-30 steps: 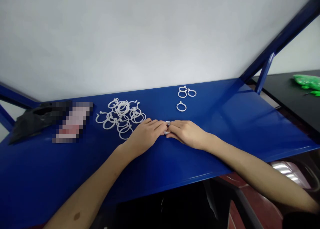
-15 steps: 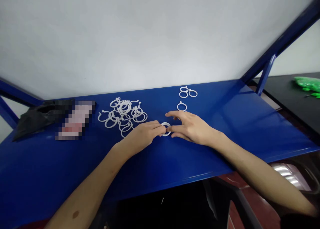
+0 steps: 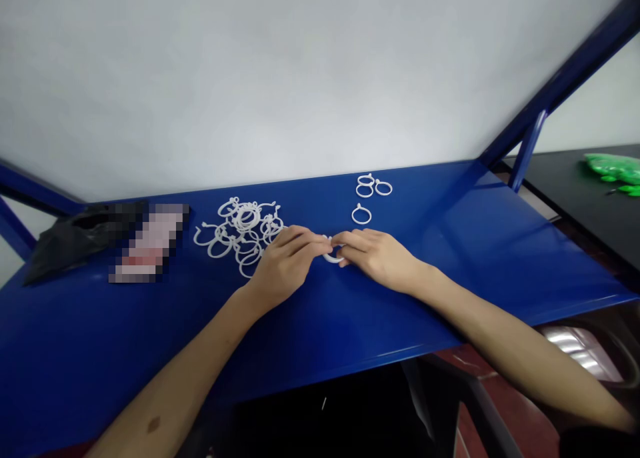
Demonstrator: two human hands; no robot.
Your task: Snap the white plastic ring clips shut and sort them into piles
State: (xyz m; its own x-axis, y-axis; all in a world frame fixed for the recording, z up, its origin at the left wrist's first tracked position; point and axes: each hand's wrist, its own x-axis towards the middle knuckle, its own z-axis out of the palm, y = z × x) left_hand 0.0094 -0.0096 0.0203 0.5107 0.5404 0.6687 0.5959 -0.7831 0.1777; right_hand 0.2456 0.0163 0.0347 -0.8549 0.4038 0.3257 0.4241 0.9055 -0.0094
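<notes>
A white curtain ring (image 3: 333, 258) is between my two hands, just above or on the blue tabletop; its upper part is covered by fingertips. My left hand (image 3: 291, 258) pinches it from the left, fingers together. From the other side, my right hand (image 3: 376, 255) grips the same ring with curled fingers. Close by my left hand lies a tangled pile of white curtain rings (image 3: 247, 216), several showing small eyelets and some with open gaps. Beyond my right hand rests a single ring (image 3: 361, 214), with a cluster of 3 rings (image 3: 383, 188) behind it.
On the left of the blue table (image 3: 320, 338) lie a black plastic bag (image 3: 65, 241) and a blurred-out pinkish packet (image 3: 153, 241). A pale wall (image 3: 300, 78) rises behind. Blue metal braces (image 3: 529, 151) stand at both ends, and a green item (image 3: 613, 168) sits on a dark surface at right.
My right hand has closed its spread fingers onto the ring. My left fingers have shifted to the ring's upper edge. The other rings stay in place as the view moves slightly.
</notes>
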